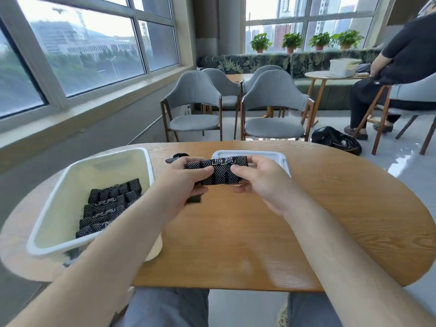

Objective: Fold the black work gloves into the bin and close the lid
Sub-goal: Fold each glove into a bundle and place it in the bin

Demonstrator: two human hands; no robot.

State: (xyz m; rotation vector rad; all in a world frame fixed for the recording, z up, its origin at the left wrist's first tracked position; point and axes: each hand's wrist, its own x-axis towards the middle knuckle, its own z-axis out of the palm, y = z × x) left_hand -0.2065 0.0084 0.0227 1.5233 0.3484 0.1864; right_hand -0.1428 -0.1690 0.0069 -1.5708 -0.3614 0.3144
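A black dotted work glove [219,172], folded over, is held above the wooden table [330,208] between both hands. My left hand [186,182] grips its left end and my right hand [262,182] pinches its right end. The white bin [54,204] stands open at the left, with several folded black gloves [108,206] lying in a row inside. The white lid [280,161] lies flat on the table behind my right hand. Another black glove [177,157] lies on the table behind my left hand, mostly hidden.
Grey chairs [273,107] stand beyond the table's far edge. A person [401,67] sits at another table at the right, with a black bag [335,139] on the floor nearby. Windows run along the left wall.
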